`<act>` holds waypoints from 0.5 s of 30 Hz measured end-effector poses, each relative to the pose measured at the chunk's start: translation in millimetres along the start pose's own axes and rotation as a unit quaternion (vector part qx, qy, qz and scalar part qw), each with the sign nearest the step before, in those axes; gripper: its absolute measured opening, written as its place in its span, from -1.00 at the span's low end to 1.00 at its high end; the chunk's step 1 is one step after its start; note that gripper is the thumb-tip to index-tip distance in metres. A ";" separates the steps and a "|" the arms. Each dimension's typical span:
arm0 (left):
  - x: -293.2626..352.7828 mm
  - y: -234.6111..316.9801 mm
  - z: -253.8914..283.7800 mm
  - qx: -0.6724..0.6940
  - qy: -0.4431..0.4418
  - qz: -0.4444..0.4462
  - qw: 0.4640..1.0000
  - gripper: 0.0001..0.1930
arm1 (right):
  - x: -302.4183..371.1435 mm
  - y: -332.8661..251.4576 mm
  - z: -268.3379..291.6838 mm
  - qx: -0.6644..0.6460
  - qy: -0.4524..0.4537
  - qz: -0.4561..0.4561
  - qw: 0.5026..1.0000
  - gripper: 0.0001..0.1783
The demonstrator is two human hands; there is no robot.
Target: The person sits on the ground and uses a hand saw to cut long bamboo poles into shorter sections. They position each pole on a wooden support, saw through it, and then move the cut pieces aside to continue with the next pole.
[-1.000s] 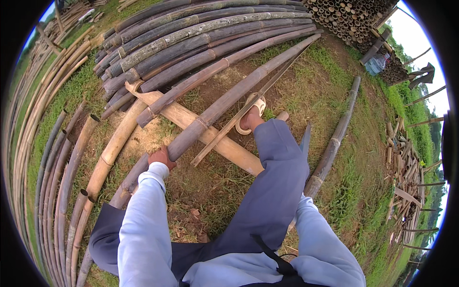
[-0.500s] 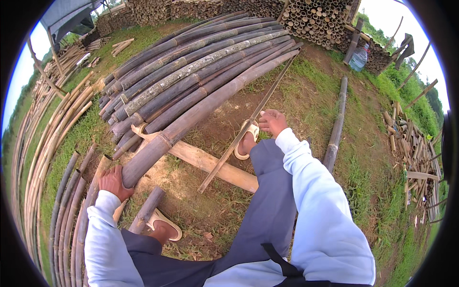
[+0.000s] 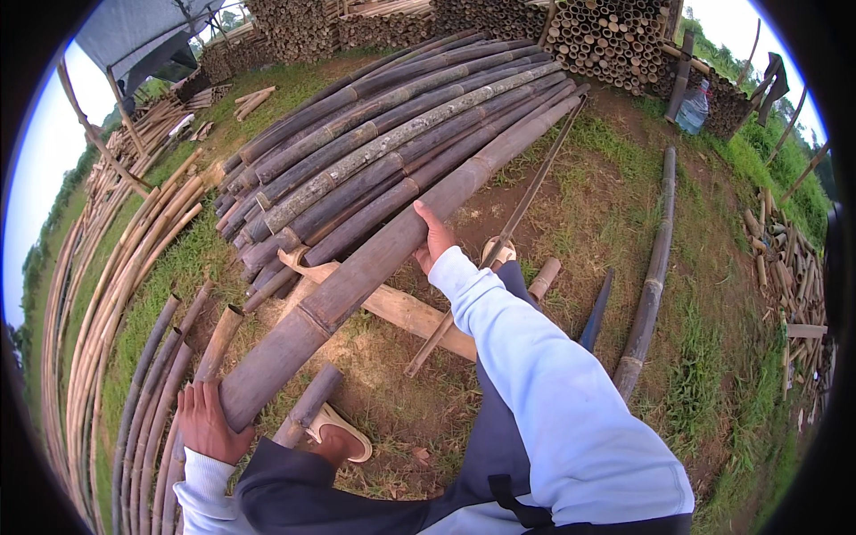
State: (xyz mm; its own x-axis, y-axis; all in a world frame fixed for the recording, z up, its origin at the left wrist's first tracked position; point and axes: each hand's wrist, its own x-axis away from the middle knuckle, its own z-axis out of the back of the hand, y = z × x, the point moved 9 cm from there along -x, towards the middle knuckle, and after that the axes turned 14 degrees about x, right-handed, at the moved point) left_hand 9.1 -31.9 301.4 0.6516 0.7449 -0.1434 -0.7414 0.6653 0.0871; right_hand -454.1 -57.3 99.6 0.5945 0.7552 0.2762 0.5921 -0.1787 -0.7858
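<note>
A thick dark bamboo pole [image 3: 357, 285] runs slantwise from my left hand at its near cut end to the far right of a pole pile. My left hand [image 3: 212, 423] grips that near end. Further along, my right hand [image 3: 434, 236] holds the pole's side, thumb uppermost and the other fingers hidden beneath. A pale notched bamboo log [image 3: 410, 310] passes crosswise under the pole. Across that log lies a narrow split bamboo strip [image 3: 526, 207]. Short cut bamboo pieces [image 3: 308, 403] lie by my sandalled feet.
Several dark bamboo poles [image 3: 374, 147] are piled at the far left. Pale poles [image 3: 134, 259] lie along the left edge. A dark tapered blade [image 3: 597, 308] and a single pole [image 3: 653, 285] are on the right. Stacked bamboo [image 3: 606, 40] and a blue water jug [image 3: 692, 109] stand behind.
My right hand has come from beside my leg onto the bamboo pole. My left hand keeps its hold at the near end. The view has shifted, and the dark blade now shows.
</note>
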 end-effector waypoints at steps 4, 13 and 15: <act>13.2 11.9 -1.0 0.004 0.025 0.007 1.000 -0.19 | -11.7 -4.9 -8.1 0.048 -0.032 0.008 0.998 -0.09; -97.0 11.6 -60.8 0.091 -0.003 0.058 0.994 -0.26 | -27.0 -100.2 -34.0 0.407 -0.112 0.058 0.905 0.35; -138.8 2.3 -83.6 0.089 -0.016 0.066 0.994 -0.27 | 17.7 -134.9 -23.6 0.476 -0.166 0.147 0.851 0.11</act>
State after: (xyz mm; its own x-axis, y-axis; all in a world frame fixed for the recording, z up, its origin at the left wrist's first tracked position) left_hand -96.4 -137.9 239.0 0.5579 0.8253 -0.0874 -0.7824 0.5581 0.2763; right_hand -510.6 -34.7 223.5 0.3602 0.9311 -0.0576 -0.3599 0.0817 -0.9294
